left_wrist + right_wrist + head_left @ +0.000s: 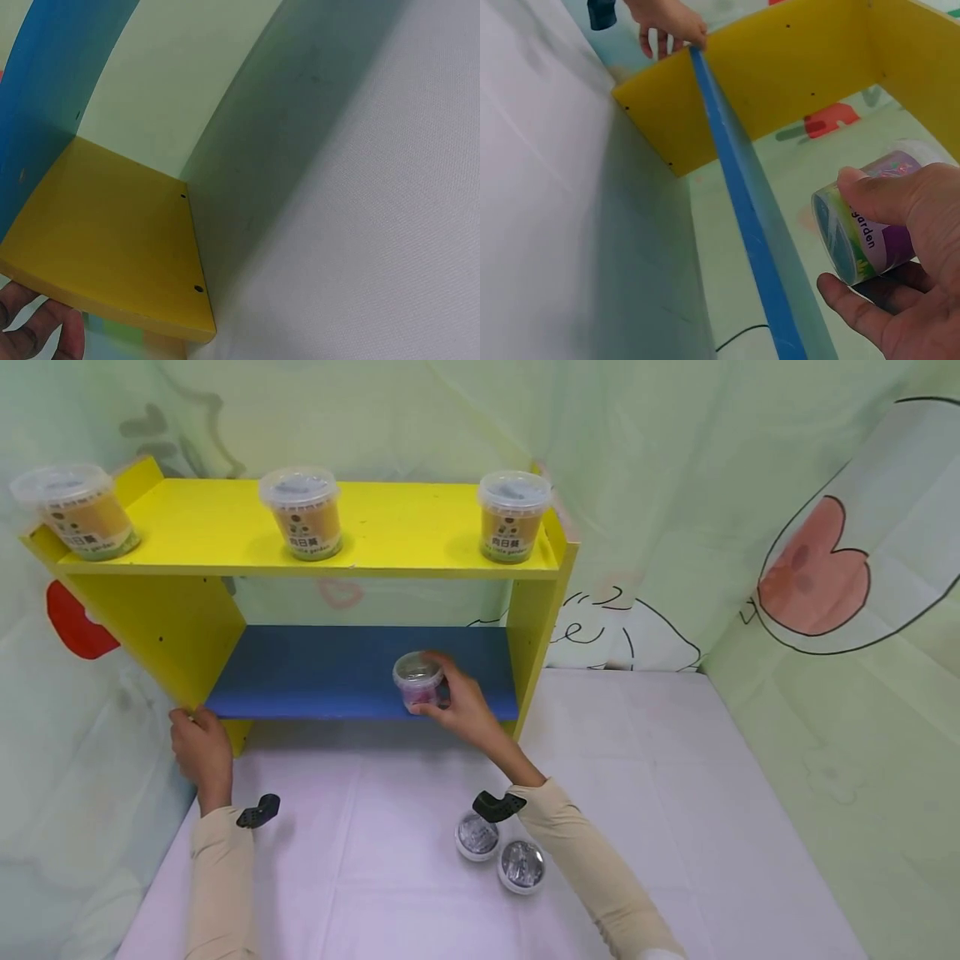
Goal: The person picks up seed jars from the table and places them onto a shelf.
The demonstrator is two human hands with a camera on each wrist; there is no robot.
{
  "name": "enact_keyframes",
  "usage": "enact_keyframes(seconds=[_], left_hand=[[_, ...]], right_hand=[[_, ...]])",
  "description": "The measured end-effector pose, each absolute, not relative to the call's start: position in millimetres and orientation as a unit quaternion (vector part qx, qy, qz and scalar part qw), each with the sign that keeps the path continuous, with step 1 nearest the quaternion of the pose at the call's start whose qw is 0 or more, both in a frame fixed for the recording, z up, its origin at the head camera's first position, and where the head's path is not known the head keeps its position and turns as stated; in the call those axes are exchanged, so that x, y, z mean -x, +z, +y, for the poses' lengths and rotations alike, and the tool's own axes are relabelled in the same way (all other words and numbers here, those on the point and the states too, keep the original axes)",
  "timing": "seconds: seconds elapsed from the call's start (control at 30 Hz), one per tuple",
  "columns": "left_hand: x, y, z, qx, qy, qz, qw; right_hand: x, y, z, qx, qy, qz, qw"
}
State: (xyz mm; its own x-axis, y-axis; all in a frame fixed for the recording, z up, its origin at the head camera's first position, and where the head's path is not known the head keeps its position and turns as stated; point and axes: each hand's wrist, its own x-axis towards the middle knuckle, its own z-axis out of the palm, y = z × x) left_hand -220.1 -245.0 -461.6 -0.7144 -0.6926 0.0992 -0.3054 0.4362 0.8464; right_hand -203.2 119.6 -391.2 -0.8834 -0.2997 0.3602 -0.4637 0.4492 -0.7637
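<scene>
My right hand (pixel 461 706) grips a small clear plastic cup with a lid (pixel 418 683) over the right part of the blue shelf board (pixel 322 672). In the right wrist view the cup (pixel 870 217) shows a purple and green label, with the thumb on one side and fingers beneath. At the left side panel of the yellow shelf unit (pixel 315 571), my left hand (pixel 202 750) holds the front edge near the blue board's end. Its curled fingers (pixel 30 330) lie against the panel's edge in the left wrist view.
Three lidded cups with orange labels stand on the yellow top: a left cup (pixel 86 518), a middle cup (pixel 303 518) and a right cup (pixel 514 518). Two more lidded cups, one (pixel 477 837) beside another (pixel 521 867), stand on the white tablecloth (pixel 405 910) near the right forearm.
</scene>
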Motion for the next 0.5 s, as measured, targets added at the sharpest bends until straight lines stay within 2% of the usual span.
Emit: enact_keyframes(seconds=[0.5], left_hand=[[217.7, -460.2, -243.2, -0.305, -0.446, -0.813, 0.215]], right_hand=[[212.1, -396.6, 77.2, -0.227, 0.477, -0.847, 0.061]])
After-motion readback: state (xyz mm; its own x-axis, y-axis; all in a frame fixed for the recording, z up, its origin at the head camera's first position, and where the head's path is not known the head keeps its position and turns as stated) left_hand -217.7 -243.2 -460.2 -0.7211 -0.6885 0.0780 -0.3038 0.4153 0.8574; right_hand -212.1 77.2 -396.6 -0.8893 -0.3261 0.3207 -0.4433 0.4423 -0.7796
